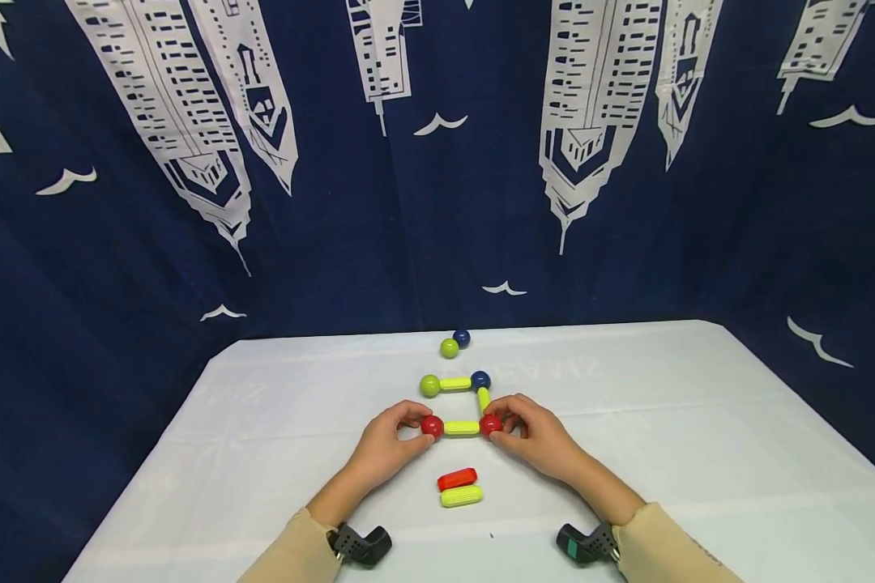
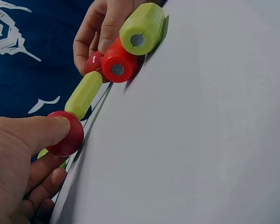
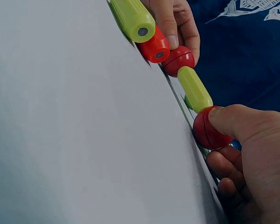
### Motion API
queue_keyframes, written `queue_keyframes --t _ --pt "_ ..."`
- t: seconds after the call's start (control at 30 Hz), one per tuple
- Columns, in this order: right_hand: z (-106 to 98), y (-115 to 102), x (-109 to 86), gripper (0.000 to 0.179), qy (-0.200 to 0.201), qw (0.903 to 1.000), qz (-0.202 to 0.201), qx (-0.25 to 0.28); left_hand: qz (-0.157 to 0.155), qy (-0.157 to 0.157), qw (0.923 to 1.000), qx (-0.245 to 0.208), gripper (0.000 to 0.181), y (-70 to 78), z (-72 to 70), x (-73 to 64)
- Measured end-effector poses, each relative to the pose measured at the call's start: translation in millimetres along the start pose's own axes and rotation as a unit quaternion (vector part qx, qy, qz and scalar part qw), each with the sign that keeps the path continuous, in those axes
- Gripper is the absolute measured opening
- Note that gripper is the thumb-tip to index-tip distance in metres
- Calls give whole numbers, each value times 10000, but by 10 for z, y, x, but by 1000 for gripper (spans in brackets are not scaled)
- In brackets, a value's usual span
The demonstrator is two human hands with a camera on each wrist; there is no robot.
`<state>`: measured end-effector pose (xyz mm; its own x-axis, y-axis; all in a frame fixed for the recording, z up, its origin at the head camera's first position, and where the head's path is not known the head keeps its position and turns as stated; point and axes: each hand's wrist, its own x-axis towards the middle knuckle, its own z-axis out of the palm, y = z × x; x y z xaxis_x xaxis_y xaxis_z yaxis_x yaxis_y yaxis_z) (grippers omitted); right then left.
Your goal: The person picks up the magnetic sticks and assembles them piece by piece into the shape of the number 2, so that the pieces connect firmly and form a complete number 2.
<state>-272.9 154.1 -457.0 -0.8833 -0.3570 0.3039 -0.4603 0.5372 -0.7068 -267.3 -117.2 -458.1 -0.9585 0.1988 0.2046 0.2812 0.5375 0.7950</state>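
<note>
In the head view my left hand [image 1: 388, 444] pinches a red ball [image 1: 433, 427] between thumb and fingers. My right hand [image 1: 538, 435] pinches a second red ball [image 1: 491, 425]. A yellow-green magnetic rod [image 1: 462, 428] joins these two balls. From the right-hand ball another yellow-green rod [image 1: 484, 397], partly behind my fingers, runs back to a dark blue ball [image 1: 480, 380]. There a third yellow-green rod [image 1: 455, 384] leads left to a green ball [image 1: 429, 385]. The left side between the green ball and the left red ball has no rod.
Nearer me lie a loose red rod [image 1: 457, 478] and a yellow-green rod [image 1: 462, 496], side by side, metal tips showing in the wrist views. Behind the joined pieces sit a loose green ball [image 1: 449, 348] and a blue ball [image 1: 462, 338] on the white table [image 1: 262, 486].
</note>
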Motion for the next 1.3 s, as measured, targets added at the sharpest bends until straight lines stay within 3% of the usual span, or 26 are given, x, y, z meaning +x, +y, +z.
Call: queue_keyframes --t 0.27,0.77,1.3 --pt "3 0 -15 31 69 9999 -32 -121 62 -108 9999 65 29 -6 7 -3" --pt "8 -35 5 31 108 9995 -89 -267 119 192 9992 315 31 31 30 -32" --pt "-6 -57 5 34 187 9991 -45 -385 193 115 9989 408 31 39 30 -11"
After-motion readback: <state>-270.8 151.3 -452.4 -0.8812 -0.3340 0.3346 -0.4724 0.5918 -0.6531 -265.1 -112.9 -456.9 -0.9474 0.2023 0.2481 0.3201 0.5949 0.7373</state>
